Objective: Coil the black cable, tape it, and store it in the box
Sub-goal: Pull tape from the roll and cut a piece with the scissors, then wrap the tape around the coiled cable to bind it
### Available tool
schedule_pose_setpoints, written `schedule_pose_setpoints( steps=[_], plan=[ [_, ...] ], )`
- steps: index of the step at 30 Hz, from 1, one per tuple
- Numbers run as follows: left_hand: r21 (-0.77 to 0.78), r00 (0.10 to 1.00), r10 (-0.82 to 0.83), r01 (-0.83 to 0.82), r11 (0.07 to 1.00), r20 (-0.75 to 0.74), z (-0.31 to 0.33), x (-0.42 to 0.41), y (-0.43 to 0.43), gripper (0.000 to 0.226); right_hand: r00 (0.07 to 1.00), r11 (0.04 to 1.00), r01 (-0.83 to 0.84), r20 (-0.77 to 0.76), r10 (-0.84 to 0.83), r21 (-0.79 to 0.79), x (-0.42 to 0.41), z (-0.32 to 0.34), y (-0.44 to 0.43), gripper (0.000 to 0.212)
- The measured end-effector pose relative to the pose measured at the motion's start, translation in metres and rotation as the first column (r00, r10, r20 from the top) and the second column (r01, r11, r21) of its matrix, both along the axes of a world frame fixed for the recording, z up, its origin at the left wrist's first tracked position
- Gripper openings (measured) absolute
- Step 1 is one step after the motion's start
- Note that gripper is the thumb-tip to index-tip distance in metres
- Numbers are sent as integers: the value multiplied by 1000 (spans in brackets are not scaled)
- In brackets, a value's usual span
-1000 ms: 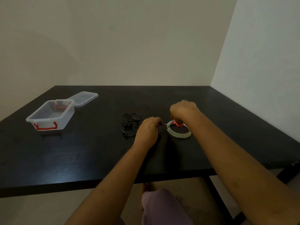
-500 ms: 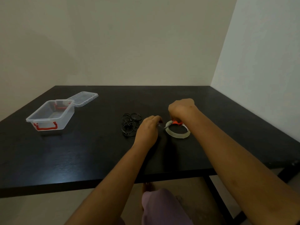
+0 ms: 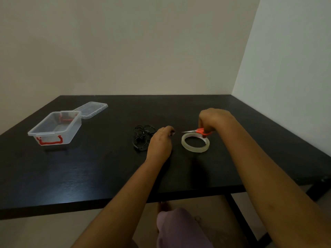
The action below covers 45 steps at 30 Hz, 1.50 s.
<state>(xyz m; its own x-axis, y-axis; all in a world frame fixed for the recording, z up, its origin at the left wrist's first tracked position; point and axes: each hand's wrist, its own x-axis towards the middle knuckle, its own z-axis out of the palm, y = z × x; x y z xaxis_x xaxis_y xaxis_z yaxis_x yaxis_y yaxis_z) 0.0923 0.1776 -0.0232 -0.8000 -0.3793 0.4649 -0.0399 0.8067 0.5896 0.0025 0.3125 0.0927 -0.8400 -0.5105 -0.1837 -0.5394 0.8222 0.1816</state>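
At the far left of the black table [image 3: 89,172] stands the clear box [image 3: 53,128] with red latches, open, its lid [image 3: 92,110] lying behind it and touching its far corner; toward the middle lies the black cable [image 3: 142,137], loosely coiled on the tabletop, well apart from the box; just right of it the left hand [image 3: 160,143] rests low over the table, fingers curled in, fingertips pinched on something small and pale, too small to identify; next comes the tape roll [image 3: 195,143], flat on the table; above its far edge the right hand [image 3: 213,120] is closed around orange-handled scissors [image 3: 198,131], blades pointing left toward the left hand.
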Motion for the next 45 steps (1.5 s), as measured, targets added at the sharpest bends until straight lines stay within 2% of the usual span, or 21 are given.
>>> schedule_pose_setpoints(
  steps=[2, 4, 10, 14, 17, 22, 26, 31, 34, 36, 37, 39, 41, 42, 43, 45],
  plan=[
    [18, 999, -31, 30, 999, 20, 0, -1, 0, 33, 991, 989, 110, 89, -101, -98, -12, -7, 17, 20],
    [25, 996, -70, 68, 997, 47, 0, -1, 0, 34, 973, 958, 217, 116, -198, -187, -22, -20, 35, 20],
    [8, 963, -204, 206, 979, 176, 3, 2, 8, 36, 870, 804, 494, 190, -455, -331, -34, -61, 76, 38],
    [80, 942, -265, 254, 964, 205, -2, 10, 20, 37, 829, 719, 558, 239, -506, -415, -42, -65, 90, 40],
    [125, 937, -280, 258, 958, 209, -6, 14, 28, 43, 805, 629, 589, 298, -513, -508, -49, -70, 95, 31],
    [154, 913, -315, 282, 947, 260, -3, 5, 46, 47, 810, 517, 545, 254, -529, -660, -47, -80, 96, 23],
    [129, 894, -328, 303, 944, 305, 1, -14, 60, 47, 800, 528, 549, 225, -556, -648, -43, -82, 95, 11],
    [143, 899, -324, 294, 945, 294, 4, -36, 75, 44, 776, 544, 591, 234, -586, -595, -41, -77, 101, 25],
    [153, 905, -322, 289, 945, 279, 4, -48, 81, 42, 785, 581, 534, 105, -610, -614, -31, -81, 101, 23],
    [162, 912, -317, 283, 945, 261, 4, -54, 85, 41, 819, 581, 394, -14, -573, -713, -23, -87, 98, 22],
    [176, 920, -315, 278, 944, 234, 4, -56, 85, 40, 844, 537, 308, -34, -535, -786, -21, -90, 93, 22],
    [229, 940, -310, 274, 934, 139, 5, -55, 84, 35, 915, 361, 205, 47, -401, -910, -18, -91, 80, 24],
    [267, 957, -289, 270, 925, 34, 9, -52, 77, 27, 949, 105, 301, 287, -131, -948, -17, -85, 64, 27],
    [273, 962, -272, 263, 925, -8, 12, -49, 71, 23, 911, 29, 409, 410, 39, -912, -15, -80, 56, 27],
    [279, 967, -252, 255, 926, -47, 15, -46, 65, 20, 848, 6, 503, 495, 187, -864, -13, -76, 51, 27],
    [292, 975, -191, 218, 931, -117, 20, -39, 47, 15, 751, 28, 571, 535, 387, -821, -11, -68, 38, 25]
  ],
)
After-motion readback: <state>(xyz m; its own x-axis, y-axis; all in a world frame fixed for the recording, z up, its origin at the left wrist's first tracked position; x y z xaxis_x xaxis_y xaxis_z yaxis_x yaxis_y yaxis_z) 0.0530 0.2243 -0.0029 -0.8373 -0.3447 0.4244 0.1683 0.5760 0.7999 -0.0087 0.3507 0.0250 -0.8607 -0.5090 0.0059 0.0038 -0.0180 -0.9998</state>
